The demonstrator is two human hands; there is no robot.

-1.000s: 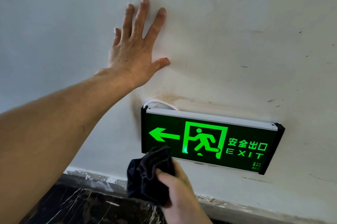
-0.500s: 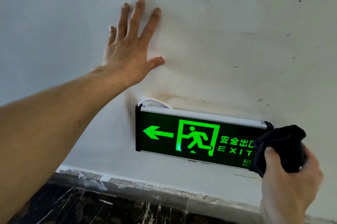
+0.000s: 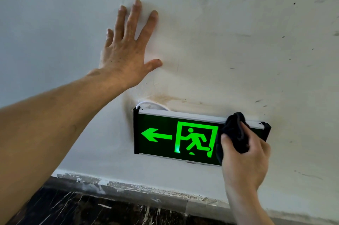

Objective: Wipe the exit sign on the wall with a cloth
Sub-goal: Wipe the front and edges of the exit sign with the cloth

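A lit green exit sign with a left arrow and a running figure hangs low on the white wall. My right hand grips a bunched black cloth and presses it against the sign's right part, hiding the lettering there. My left hand lies flat on the wall above and to the left of the sign, fingers spread, holding nothing.
A white cable loops out behind the sign's top left corner. Brown stains and dark scuffs mark the wall. Below runs a chipped grey skirting over dark marbled floor.
My right hand carried the cloth from the sign's lower left to its right end, then back leftward and up onto the right part of the face. My left hand stays on the wall.
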